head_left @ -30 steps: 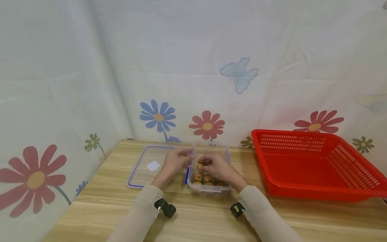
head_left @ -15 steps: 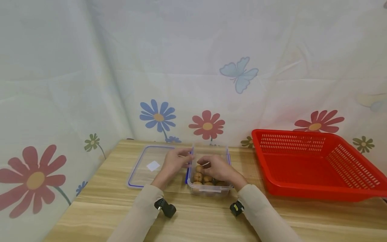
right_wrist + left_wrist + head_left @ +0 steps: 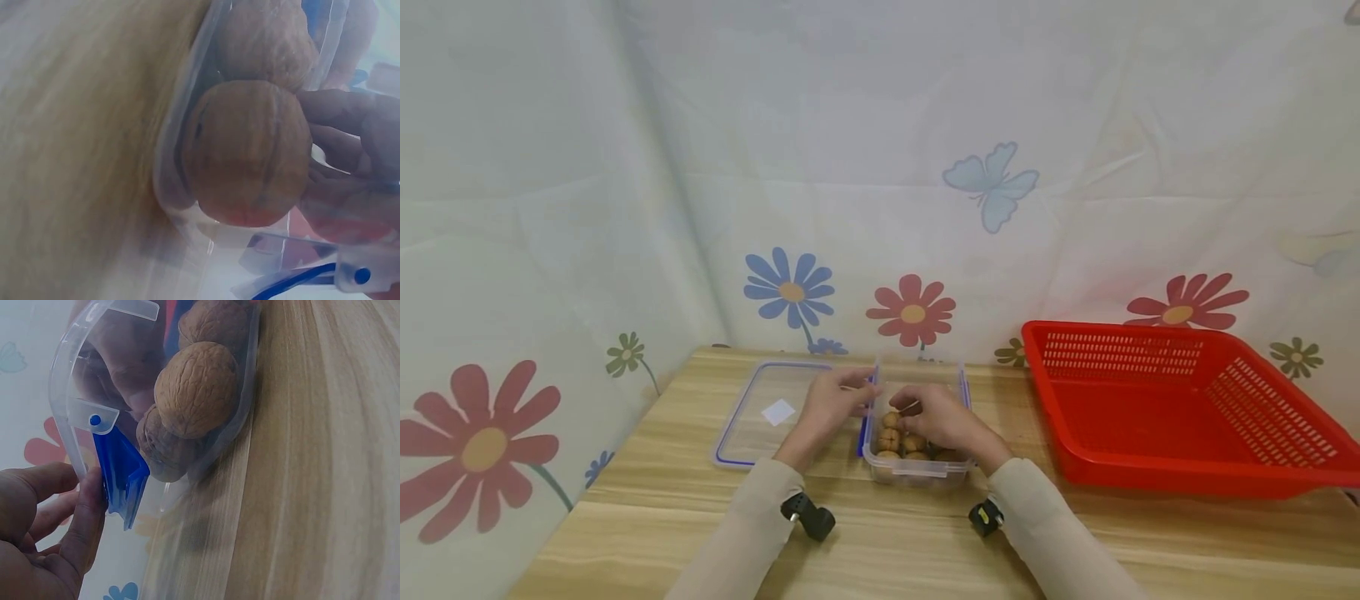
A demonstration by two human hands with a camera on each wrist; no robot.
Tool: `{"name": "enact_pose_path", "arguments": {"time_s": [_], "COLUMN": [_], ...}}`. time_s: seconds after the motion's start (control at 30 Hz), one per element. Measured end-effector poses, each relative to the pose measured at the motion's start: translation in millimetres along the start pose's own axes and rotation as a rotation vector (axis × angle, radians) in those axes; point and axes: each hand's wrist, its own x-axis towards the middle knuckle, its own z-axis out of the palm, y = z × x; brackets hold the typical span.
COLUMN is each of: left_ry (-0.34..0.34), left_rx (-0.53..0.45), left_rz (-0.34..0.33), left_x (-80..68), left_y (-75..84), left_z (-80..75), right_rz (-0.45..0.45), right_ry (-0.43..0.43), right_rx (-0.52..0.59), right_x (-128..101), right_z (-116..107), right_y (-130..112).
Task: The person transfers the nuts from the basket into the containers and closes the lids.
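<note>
My left hand (image 3: 837, 398) pinches the left rim of a clear plastic food container (image 3: 919, 472), beside its hanging blue clip (image 3: 120, 469), as the left wrist view shows up close. Several walnuts (image 3: 199, 389) lie on the container's bottom, mostly toward the near end. My right hand (image 3: 942, 415) reaches down inside the container, over the walnuts. Its thumb and fingers are bent with a gap between them, the fingertips right beside the farthest walnut on the left (image 3: 891, 420). The right hand hides part of the walnuts.
The container's clear lid (image 3: 747, 433), with a blue seal and a white label (image 3: 778, 412), lies flat to the left. To the right stands a large red plastic basket (image 3: 1180, 471). A flower-printed curtain (image 3: 880, 167) hangs behind the wooden table (image 3: 895, 558).
The walnut at the right hand's fingertips now sits slightly lower and nearer the left wall, and the fingers have loosened from around it. The left hand stays at the rim.
</note>
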Motion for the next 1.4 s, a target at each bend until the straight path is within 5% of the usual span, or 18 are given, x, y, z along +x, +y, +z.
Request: {"name": "enact_pose_path", "arguments": {"time_s": [0.67,0.93,1.4], "left_ry": [-0.025,0.008,0.0], "left_rx": [-0.012,-0.009,0.004], "left_rz": [0.008,0.0,-0.013], "left_x": [2.8,1.9,1.9], "left_y": [0.6,-1.5,-1.8], "left_z": [7.9,3.0,-0.2], "right_rz": [0.019,-0.055,-0.021], "right_ry": [0.109,0.123,0.23], "right_rx": [0.02,0.041,0.049], "right_x": [-10,-14,-21], "right_z": [-13,-26,-44], "right_y": [3,-3,-8]}}
